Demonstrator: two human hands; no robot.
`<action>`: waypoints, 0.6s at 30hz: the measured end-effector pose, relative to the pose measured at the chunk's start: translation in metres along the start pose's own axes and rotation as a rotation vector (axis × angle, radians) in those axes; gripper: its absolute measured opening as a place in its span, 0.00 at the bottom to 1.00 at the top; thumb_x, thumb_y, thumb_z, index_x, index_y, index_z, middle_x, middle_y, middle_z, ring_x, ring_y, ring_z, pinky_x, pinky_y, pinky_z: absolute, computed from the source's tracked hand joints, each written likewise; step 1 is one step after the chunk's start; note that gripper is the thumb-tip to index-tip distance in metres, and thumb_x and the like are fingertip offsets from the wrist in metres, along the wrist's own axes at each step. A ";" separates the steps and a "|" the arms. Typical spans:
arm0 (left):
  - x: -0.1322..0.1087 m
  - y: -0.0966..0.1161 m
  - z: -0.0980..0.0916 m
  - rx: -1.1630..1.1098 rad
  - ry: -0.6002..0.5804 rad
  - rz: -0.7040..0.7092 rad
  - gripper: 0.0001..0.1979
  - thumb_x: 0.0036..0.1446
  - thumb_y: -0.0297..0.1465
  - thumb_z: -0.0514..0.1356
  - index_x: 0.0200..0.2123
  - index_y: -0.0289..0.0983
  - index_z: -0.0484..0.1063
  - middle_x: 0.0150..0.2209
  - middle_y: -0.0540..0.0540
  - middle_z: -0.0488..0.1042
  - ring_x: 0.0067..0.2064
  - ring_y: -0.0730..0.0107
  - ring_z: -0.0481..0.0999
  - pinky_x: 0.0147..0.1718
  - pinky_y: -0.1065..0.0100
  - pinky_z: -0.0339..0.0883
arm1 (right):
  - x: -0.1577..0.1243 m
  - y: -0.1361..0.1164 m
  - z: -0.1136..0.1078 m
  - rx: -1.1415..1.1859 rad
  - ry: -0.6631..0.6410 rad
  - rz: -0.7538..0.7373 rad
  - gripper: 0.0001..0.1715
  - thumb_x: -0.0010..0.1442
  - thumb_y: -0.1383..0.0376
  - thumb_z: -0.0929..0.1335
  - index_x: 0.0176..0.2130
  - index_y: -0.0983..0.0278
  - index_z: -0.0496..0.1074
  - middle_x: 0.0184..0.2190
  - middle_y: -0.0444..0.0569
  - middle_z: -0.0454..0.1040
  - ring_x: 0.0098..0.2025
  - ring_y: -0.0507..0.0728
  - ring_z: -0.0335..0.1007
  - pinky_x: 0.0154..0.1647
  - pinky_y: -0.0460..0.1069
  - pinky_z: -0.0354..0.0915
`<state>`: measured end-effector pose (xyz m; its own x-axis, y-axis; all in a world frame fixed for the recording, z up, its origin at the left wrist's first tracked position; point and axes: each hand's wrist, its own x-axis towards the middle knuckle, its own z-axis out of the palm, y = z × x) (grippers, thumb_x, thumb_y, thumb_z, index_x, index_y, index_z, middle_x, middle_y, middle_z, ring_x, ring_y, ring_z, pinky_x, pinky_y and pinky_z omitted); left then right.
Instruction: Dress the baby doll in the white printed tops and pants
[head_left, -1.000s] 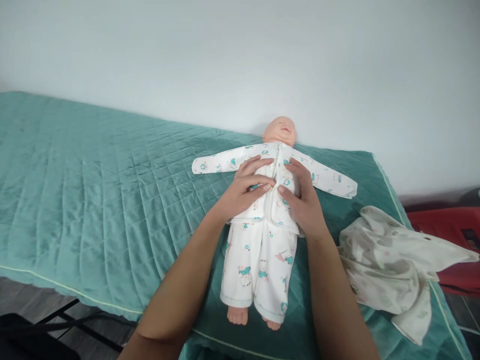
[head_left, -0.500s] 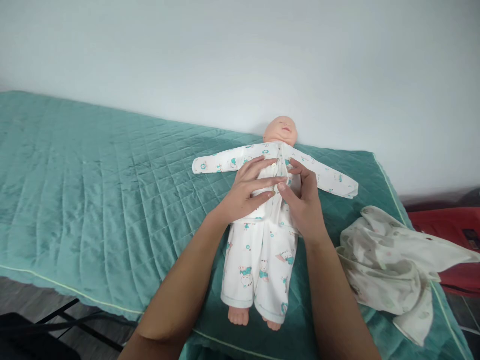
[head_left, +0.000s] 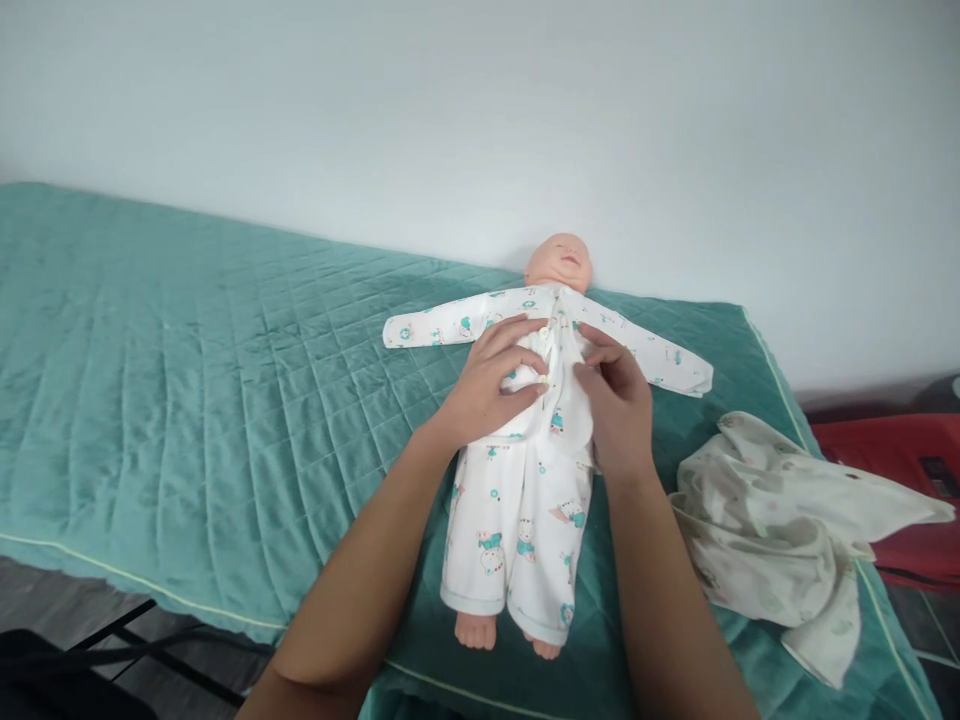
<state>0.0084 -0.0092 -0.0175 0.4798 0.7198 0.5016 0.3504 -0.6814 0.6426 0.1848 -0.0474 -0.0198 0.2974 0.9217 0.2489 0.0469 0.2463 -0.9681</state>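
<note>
A baby doll [head_left: 559, 262] lies on its back, dressed in a white printed pajama shirt [head_left: 574, 410] and matching pajama pants [head_left: 491, 520]. Its sleeves stretch out to both sides and its toes show below the cuffs. My left hand [head_left: 491, 385] rests on the left half of the shirt, thumb and index finger pinching the front edge at a pale button [head_left: 544, 381]. Another button [head_left: 544, 331] shows higher up, by my fingertips. Over the right half of the shirt, my right hand [head_left: 619, 405] has its fingers bent, with index fingertip and thumb apart.
Under the doll is a green quilted cover [head_left: 225, 400] on a bed against a white wall [head_left: 375, 120]. A crumpled white printed cloth [head_left: 772, 530] lies at the right edge. Beyond it stands a red object [head_left: 862, 440], with dark metal legs [head_left: 180, 660] at lower left.
My right thumb has drawn back to the right from the shirt's front edge. My left index finger has bent in toward the thumb at the button.
</note>
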 end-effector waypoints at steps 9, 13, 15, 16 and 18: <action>0.000 0.000 -0.002 -0.034 -0.021 -0.043 0.01 0.64 0.32 0.60 0.38 0.42 0.70 0.67 0.45 0.65 0.73 0.58 0.55 0.70 0.44 0.51 | 0.012 0.016 -0.012 0.069 0.259 0.134 0.12 0.52 0.61 0.72 0.35 0.60 0.67 0.41 0.47 0.76 0.45 0.58 0.74 0.50 0.56 0.68; -0.001 -0.001 -0.002 -0.097 -0.019 -0.036 0.04 0.65 0.34 0.60 0.37 0.41 0.71 0.67 0.46 0.65 0.73 0.59 0.55 0.70 0.46 0.50 | 0.010 0.015 -0.007 -0.052 0.200 0.090 0.16 0.55 0.56 0.74 0.40 0.60 0.71 0.35 0.43 0.72 0.37 0.54 0.68 0.40 0.50 0.66; -0.002 -0.003 -0.002 -0.198 -0.007 -0.060 0.06 0.65 0.37 0.61 0.37 0.41 0.71 0.67 0.45 0.66 0.72 0.58 0.57 0.70 0.47 0.51 | 0.010 0.014 -0.008 -0.065 0.157 0.102 0.16 0.54 0.56 0.74 0.39 0.60 0.72 0.34 0.42 0.72 0.35 0.53 0.67 0.36 0.49 0.65; -0.002 -0.005 -0.003 -0.272 0.030 -0.095 0.08 0.64 0.38 0.61 0.37 0.41 0.71 0.66 0.44 0.67 0.70 0.58 0.60 0.69 0.48 0.53 | 0.011 0.014 -0.010 -0.060 0.160 0.111 0.16 0.53 0.56 0.75 0.38 0.61 0.72 0.33 0.42 0.72 0.33 0.52 0.65 0.34 0.48 0.64; -0.002 -0.012 -0.004 -0.440 0.230 -0.218 0.11 0.64 0.41 0.61 0.36 0.40 0.69 0.63 0.44 0.70 0.66 0.58 0.67 0.66 0.50 0.60 | 0.014 0.015 -0.015 -0.034 0.228 0.129 0.14 0.53 0.57 0.74 0.35 0.61 0.71 0.30 0.40 0.70 0.30 0.51 0.63 0.32 0.48 0.62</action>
<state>-0.0002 -0.0013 -0.0238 0.2278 0.8822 0.4121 0.0285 -0.4291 0.9028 0.2042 -0.0360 -0.0310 0.5105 0.8523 0.1141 0.0258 0.1175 -0.9927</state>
